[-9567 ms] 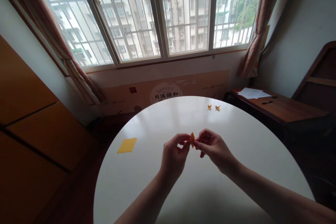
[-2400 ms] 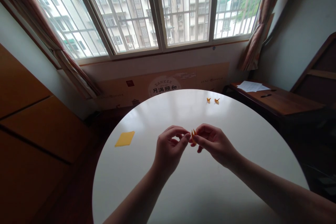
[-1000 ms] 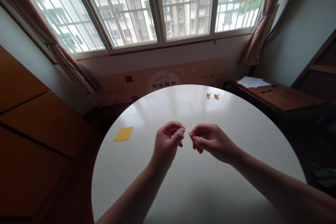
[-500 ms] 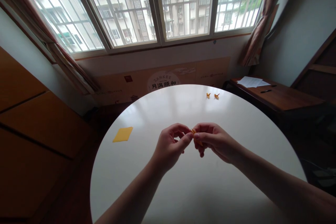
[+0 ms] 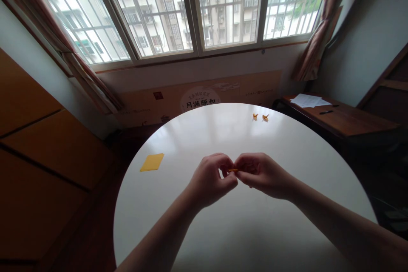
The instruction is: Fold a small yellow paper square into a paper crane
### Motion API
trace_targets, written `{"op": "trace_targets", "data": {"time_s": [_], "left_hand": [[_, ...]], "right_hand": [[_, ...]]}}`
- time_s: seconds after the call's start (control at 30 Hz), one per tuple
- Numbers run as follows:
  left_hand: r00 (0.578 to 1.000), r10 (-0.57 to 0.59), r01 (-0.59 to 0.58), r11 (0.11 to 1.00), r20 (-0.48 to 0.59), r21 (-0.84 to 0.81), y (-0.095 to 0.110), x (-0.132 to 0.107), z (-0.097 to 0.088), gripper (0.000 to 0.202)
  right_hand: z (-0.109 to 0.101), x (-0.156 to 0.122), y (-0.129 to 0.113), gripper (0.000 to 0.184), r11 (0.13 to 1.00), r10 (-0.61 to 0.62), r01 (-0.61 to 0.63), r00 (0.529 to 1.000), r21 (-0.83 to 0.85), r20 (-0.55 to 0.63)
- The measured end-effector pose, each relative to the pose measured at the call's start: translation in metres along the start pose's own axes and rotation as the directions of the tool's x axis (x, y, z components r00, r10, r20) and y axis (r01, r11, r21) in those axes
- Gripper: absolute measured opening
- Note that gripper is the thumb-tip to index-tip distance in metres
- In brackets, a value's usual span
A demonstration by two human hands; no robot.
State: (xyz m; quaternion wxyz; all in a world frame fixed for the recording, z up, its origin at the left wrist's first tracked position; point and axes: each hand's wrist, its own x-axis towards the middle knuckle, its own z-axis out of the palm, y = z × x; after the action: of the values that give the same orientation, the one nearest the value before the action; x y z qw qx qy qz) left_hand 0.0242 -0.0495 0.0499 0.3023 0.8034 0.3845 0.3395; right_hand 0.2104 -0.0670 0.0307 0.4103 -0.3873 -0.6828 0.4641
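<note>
A small piece of folded orange paper [image 5: 233, 170] is pinched between my two hands above the white round table [image 5: 197, 238]. My left hand [image 5: 212, 180] curls around its left end, the fingertips meeting those of the other hand. From the other side my right hand [image 5: 266, 175] grips the paper between thumb and bent fingers. Most of the folded shape is hidden by the fingers. Towards the far edge stand two small orange origami birds, one on the left [image 5: 255, 116] and one on the right [image 5: 265, 117].
At the table's left lies a stack of square yellow paper [image 5: 152, 162]. A brown wooden bench [image 5: 357, 118] beyond the right edge carries white sheets [image 5: 309, 100] and a dark slim object [image 5: 326, 112]. Orange-brown cabinets [image 5: 41, 148] stand at left, below a barred window [image 5: 229, 4].
The folded paper has been turned and now lies flatter between the fingertips, with less of it showing. Both hands have rotated slightly, and the view has shifted a little.
</note>
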Motion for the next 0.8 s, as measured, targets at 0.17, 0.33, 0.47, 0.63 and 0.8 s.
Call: {"op": "trace_targets", "data": {"time_s": [0.17,0.33,0.47,0.63,0.8], "left_hand": [[0.997,-0.009,0.005,0.999,0.080,0.043,0.000,-0.002,-0.003,0.008],[0.994,-0.036,0.042,0.998,0.102,-0.053,0.000,0.001,-0.012,0.009],[0.995,-0.097,0.092,0.978,-0.019,-0.189,-0.005,0.007,-0.023,0.006],[0.987,-0.130,0.093,0.941,-0.096,-0.324,-0.007,0.008,-0.015,0.011],[0.988,-0.114,0.065,0.914,-0.100,-0.401,-0.002,0.002,0.002,0.021]], "right_hand": [[0.002,-0.002,-0.004,0.007,0.991,-0.018,0.021,1.000,-0.129,0.023],[-0.005,0.000,-0.003,0.007,0.992,-0.008,0.008,1.000,-0.127,0.005],[-0.017,0.006,0.000,0.004,0.990,0.095,-0.087,0.993,0.113,-0.068],[-0.017,0.009,-0.002,0.024,0.823,0.223,-0.186,0.975,0.536,-0.005],[-0.003,0.005,-0.001,0.027,0.724,0.215,-0.232,0.971,0.650,0.107]]}}
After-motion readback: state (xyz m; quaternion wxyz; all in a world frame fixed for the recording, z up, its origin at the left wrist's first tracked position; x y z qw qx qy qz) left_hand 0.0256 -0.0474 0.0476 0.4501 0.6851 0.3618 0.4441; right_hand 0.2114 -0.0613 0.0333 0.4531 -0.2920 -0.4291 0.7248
